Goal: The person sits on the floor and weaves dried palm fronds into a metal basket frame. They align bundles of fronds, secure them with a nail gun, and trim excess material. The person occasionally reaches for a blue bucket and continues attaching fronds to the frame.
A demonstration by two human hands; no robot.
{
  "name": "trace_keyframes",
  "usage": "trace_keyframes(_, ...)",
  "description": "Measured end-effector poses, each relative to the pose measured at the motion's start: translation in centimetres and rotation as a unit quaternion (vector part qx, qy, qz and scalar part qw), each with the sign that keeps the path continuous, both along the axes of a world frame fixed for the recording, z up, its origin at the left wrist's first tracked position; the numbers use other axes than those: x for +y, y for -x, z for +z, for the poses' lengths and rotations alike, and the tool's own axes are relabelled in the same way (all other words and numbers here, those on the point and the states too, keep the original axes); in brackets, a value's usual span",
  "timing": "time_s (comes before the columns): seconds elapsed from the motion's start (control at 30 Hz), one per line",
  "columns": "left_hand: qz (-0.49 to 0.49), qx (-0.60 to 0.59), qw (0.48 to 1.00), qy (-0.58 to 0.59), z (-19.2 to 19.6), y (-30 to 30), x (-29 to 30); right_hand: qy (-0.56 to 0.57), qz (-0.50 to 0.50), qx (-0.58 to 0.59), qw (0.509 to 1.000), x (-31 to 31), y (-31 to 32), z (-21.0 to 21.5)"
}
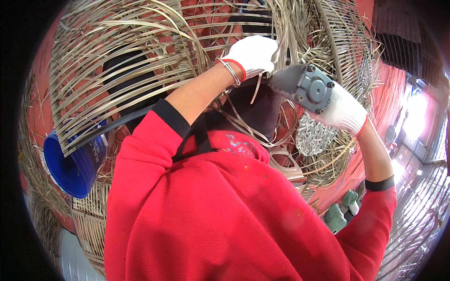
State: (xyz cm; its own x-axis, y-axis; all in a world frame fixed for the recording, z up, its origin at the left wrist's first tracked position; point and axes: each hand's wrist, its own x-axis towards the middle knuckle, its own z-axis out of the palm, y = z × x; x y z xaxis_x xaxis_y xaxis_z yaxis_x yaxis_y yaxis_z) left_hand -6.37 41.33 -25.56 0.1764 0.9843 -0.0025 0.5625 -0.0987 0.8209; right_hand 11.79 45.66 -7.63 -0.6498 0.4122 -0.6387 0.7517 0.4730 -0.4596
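My left hand (pixel 253 54), in a white glove with a red cuff, grips thin rattan strips (pixel 281 33) of a large woven cane frame (pixel 117 56). My right hand (pixel 342 110), also gloved, holds a grey power tool (pixel 302 84) pressed toward the strips just right of the left hand. A metal bangle (pixel 232 72) sits on my left wrist. My red sleeves and chest fill the lower half of the view.
A blue plastic bucket (pixel 70 166) lies tipped at the left under the frame. A black hose (pixel 112 124) runs across the frame. Loose cane strips cover the red floor (pixel 389 89). A small woven piece (pixel 314 136) lies below the tool. Green objects (pixel 340 210) sit at lower right.
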Motion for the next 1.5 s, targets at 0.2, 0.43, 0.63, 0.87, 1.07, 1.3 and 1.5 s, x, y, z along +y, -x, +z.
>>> trace_keyframes(0.2,0.055,-0.063,0.996,0.005,1.2,2.0,-2.2,0.105,-0.31,-0.034,0.944,-2.1,-2.2,0.6)
trace_keyframes(0.43,0.087,-0.378,0.899,0.204,2.7,3.2,-2.0,0.107,-0.408,0.032,0.906,-4.0,-4.3,1.1)
trace_keyframes(0.63,0.099,-0.188,0.964,0.16,1.3,3.2,0.3,0.114,-0.351,0.066,0.927,-3.9,-5.0,0.5)
trace_keyframes(0.87,0.066,-0.14,0.985,0.076,-0.1,3.2,2.3,0.104,-0.318,0.034,0.942,-3.3,-4.4,0.6)
trace_keyframes(1.07,0.069,-0.151,0.985,0.058,-0.5,3.1,2.2,0.044,-0.245,0.066,0.966,-3.7,-3.3,-0.2)
trace_keyframes(1.3,0.002,-0.241,0.956,0.164,0.7,3.6,1.2,0.029,-0.164,0.06,0.984,-3.2,-3.2,-1.7)
trace_keyframes(1.5,-0.104,-0.268,0.906,0.31,1.4,3.2,-0.8,0.12,-0.276,0.021,0.953,-2.4,-4.3,-2.0)
